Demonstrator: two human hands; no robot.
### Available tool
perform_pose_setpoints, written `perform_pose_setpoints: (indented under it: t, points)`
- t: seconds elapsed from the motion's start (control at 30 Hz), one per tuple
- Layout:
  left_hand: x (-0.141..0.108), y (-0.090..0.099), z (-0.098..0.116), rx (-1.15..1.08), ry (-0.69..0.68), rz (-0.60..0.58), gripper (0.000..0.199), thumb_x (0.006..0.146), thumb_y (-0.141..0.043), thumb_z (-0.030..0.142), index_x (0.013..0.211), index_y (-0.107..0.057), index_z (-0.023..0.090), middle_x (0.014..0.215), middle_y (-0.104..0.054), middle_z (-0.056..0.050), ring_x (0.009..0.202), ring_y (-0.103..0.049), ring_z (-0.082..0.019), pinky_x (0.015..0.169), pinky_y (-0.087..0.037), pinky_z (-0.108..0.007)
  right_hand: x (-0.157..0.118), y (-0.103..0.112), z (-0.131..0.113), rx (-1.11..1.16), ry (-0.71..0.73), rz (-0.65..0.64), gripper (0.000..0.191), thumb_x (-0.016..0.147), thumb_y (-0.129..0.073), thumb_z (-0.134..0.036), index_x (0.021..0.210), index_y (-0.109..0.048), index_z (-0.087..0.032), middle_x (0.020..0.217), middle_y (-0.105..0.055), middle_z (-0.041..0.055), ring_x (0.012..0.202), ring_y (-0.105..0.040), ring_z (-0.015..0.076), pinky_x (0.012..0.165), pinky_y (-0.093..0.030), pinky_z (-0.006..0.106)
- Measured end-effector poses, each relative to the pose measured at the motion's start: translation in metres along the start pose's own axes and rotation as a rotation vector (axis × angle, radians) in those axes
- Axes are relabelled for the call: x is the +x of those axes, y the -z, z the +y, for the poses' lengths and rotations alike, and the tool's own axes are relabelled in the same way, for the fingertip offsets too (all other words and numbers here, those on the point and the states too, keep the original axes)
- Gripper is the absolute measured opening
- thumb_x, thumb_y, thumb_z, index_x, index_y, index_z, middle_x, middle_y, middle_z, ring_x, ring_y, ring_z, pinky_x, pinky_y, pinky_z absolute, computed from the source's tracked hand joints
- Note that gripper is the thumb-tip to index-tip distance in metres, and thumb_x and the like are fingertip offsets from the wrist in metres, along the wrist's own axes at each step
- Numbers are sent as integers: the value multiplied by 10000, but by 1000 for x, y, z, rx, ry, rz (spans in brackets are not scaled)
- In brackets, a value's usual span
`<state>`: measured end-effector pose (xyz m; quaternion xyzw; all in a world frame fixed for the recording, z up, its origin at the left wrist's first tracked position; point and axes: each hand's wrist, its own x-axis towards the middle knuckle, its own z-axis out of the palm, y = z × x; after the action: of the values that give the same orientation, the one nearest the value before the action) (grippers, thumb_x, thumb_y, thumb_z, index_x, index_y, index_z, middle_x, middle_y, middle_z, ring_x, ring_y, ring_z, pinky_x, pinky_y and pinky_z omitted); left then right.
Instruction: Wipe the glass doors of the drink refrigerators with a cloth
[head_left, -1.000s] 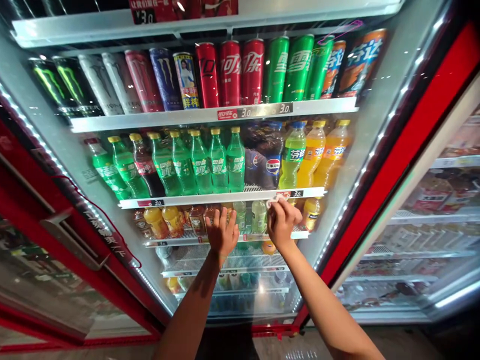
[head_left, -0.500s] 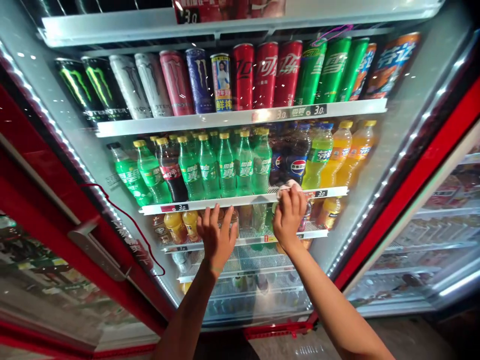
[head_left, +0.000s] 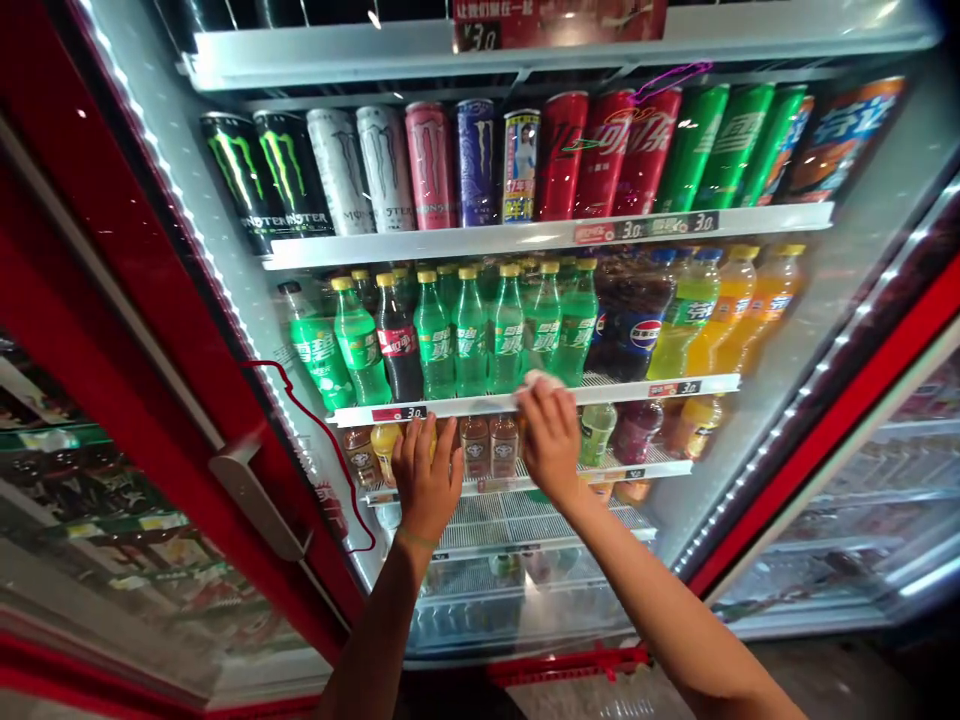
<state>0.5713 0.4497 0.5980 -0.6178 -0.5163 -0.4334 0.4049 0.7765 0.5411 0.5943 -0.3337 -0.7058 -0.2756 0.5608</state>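
My right hand (head_left: 551,435) has its fingers curled over a small white cloth (head_left: 541,382), partly hidden under the fingertips. The cloth lies in front of the bottle shelf's white front edge (head_left: 487,404), below the green soda bottles (head_left: 506,340). To its left, my left hand (head_left: 427,475) is flat with fingers apart and holds nothing. Its fingertips reach just below the same shelf edge, near a price tag (head_left: 412,412). Reflections suggest glass between hands and shelves; whether the palms touch it I cannot tell.
Energy drink cans (head_left: 281,175) and red cola cans (head_left: 604,155) line the shelf above. Orange soda bottles (head_left: 727,300) stand at the right. A grey door handle (head_left: 259,495) sticks out at the left on a red frame (head_left: 161,300). Wire shelves (head_left: 517,522) lie lower down.
My right hand has wiped leftward with the cloth along the shelf edge, away from the right price tag. The view has shifted, so the shelves appear farther right. My left hand stays flat.
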Motion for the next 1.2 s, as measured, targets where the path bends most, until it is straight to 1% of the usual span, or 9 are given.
perform_pose_setpoints:
  t: [0.13, 0.3, 0.5, 0.63, 0.73, 0.9, 1.0, 1.07, 1.2]
  points:
    - [-5, 5, -12, 3, -12, -19, 525, 962, -619, 240, 1480, -539, 202, 1472, -583, -168, 1471, -443, -310, 1236, -299, -498, -51, -9, -30, 20, 346, -191, 587, 963, -436, -97, 1477, -546, -356, 1405, -679, -31, 1404, -520, 124, 1280, -318, 400]
    - [-6, -5, -5, -26, 53, 30, 541, 950, -632, 239, 1482, -537, 214, 1490, -561, -179, 1503, -397, -331, 1253, -244, -567, -105, 22, 53, -134, 154, -181, 547, 956, -459, -99, 1401, -612, -377, 1355, -710, -1, 1334, -598, 171, 1253, -365, 483]
    - [20, -46, 82, -191, 33, 4, 525, 945, -634, 230, 1465, -563, 259, 1470, -595, -148, 1515, -385, -332, 1286, -53, -631, -46, 50, 123, -150, -286, 78, 674, 952, -394, -122, 1609, -333, -260, 1689, -308, 128, 1589, -225, 300, 1200, -338, 699]
    - [26, -72, 145, -273, 24, -19, 580, 946, -620, 180, 1511, -516, 253, 1487, -584, -153, 1525, -374, -322, 1291, -24, -615, -70, 51, 135, -95, 42, -107, 566, 956, -424, -139, 1440, -557, -400, 1474, -616, 20, 1426, -522, 219, 1144, -506, 514]
    - [20, -90, 172, -253, 7, -32, 655, 945, -624, 178, 1564, -437, 282, 1529, -543, -151, 1544, -333, -336, 1277, -1, -651, -104, 75, 183, -91, 134, -180, 458, 954, -500, -188, 1248, -670, -495, 1236, -752, -66, 1181, -698, 163, 1044, -587, 367]
    - [13, -121, 194, -168, 16, 26, 805, 883, -721, 229, 1595, -365, 347, 1662, -349, -136, 1583, -191, -408, 1247, -145, -719, -97, 119, 297, -221, -246, 90, 599, 999, -366, -171, 1594, -364, -240, 1611, -436, 174, 1533, -368, 298, 1167, -397, 681]
    - [11, -137, 202, -100, 0, 60, 882, 845, -760, 251, 1609, -330, 354, 1706, -244, -131, 1575, -164, -459, 1218, -144, -776, -78, 114, 312, -246, -452, 208, 642, 1023, -345, -218, 1651, -218, -251, 1707, -247, 152, 1595, -207, 305, 1210, -306, 700]
    - [8, -145, 205, -49, -8, 54, 914, 832, -772, 256, 1613, -311, 367, 1714, -225, -119, 1571, -190, -453, 1225, -80, -783, -78, 103, 297, -215, -325, 136, 664, 1012, -390, -230, 1653, -224, -277, 1707, -265, 113, 1592, -220, 307, 1212, -344, 660]
    - [0, -152, 211, -32, 9, 73, 840, 858, -732, 335, 1589, -330, 439, 1737, -164, -16, 1588, -165, -401, 1262, -8, -704, -98, 101, 290, -140, 240, -126, 579, 963, -541, -277, 1525, -477, -399, 1593, -489, -49, 1559, -314, 201, 1270, -363, 453]
